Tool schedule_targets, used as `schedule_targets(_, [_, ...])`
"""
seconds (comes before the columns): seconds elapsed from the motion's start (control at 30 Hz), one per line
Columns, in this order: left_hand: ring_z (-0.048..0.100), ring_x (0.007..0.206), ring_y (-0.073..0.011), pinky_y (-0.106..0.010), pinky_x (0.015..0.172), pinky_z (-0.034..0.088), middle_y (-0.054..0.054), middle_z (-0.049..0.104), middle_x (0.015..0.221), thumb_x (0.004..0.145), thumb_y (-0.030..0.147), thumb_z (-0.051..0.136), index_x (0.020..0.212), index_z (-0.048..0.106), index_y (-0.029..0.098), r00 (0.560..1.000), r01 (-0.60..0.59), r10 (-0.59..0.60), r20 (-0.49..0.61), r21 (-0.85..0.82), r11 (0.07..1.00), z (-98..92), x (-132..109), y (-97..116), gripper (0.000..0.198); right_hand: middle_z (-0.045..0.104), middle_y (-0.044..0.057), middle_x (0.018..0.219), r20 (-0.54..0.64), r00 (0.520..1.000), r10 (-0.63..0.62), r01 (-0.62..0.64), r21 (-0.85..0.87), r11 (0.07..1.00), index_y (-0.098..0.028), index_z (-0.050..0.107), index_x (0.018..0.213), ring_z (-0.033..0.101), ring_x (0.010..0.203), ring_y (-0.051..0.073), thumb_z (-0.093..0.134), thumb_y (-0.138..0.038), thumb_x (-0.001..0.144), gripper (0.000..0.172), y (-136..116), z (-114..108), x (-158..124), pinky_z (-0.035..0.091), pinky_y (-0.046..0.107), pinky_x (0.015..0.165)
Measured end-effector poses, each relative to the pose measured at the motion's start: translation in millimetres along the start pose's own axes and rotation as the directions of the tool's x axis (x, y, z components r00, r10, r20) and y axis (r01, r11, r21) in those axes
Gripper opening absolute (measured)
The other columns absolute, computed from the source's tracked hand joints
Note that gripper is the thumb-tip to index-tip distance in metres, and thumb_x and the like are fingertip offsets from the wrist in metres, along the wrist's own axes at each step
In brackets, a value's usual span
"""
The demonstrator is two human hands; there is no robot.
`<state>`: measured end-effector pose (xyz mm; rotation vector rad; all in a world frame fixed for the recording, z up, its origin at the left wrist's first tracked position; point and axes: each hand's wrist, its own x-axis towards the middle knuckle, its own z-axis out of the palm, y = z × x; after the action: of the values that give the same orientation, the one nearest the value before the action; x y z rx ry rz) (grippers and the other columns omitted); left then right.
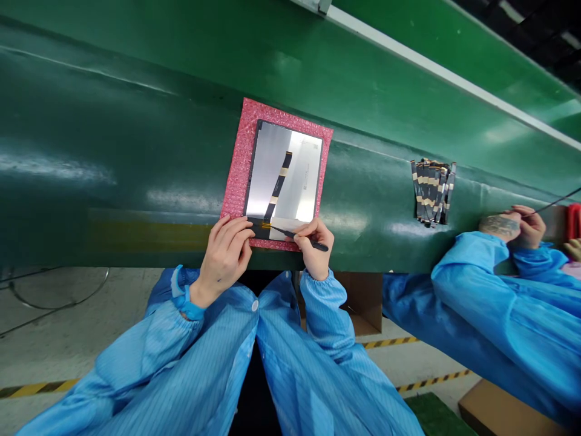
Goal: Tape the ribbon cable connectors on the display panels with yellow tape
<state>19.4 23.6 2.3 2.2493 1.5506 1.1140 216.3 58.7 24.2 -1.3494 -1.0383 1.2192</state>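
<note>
A display panel (299,181), its silvery back facing up, lies on a pink bubble-wrap sheet (235,175). A dark flex cable (278,189) with beige bands runs up the panel from an orange patch (266,224) at its lower edge. My left hand (227,249) rests with fingers stretched over the panel's lower left corner, holding nothing. Black tweezers (285,232) are pinched in my right hand (316,245) at the lower right corner. Their tip points left, at the orange patch; whether it touches is too small to tell.
A bundle of similar flex cables (433,192) lies to the right on the green table mat (372,200). Beyond it, a co-worker's hands (512,227) hold a thin dark item. A red object (574,221) stands at the far right. Under the table is a cardboard box (363,300).
</note>
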Motion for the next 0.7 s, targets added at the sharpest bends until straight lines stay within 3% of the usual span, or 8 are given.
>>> schedule_targets(0.57, [0.065, 0.116, -0.0252, -0.052, 0.109, 0.049, -0.012, 0.07, 0.116, 0.086, 0.001, 0.053, 0.112, 0.058, 0.018, 1.0, -0.02, 0.02, 0.001, 0.042, 0.999, -1.0, 2.0, 2.2, 0.031, 0.062, -0.005, 0.059, -0.014, 1.0, -0.006, 0.005, -0.053, 0.999, -0.024, 0.054, 0.06, 0.059, 0.053, 0.014, 0.064, -0.017, 0.064, 0.013, -1.1, -1.6, 1.8, 0.06, 0.03, 0.056])
schedule_targets(0.7, [0.064, 0.119, -0.0259, -0.052, 0.11, 0.047, -0.012, 0.07, 0.118, 0.086, 0.0, 0.053, 0.123, 0.058, 0.018, 0.998, -0.065, 0.065, 0.011, 0.023, 0.998, -1.8, -0.4, 0.4, 0.041, 0.061, -0.006, 0.058, -0.017, 1.0, 0.007, -0.007, -0.035, 0.999, -0.024, 0.054, 0.059, 0.057, 0.051, 0.013, 0.065, -0.017, 0.063, 0.013, -0.7, -1.0, 2.1, 0.062, 0.031, 0.057])
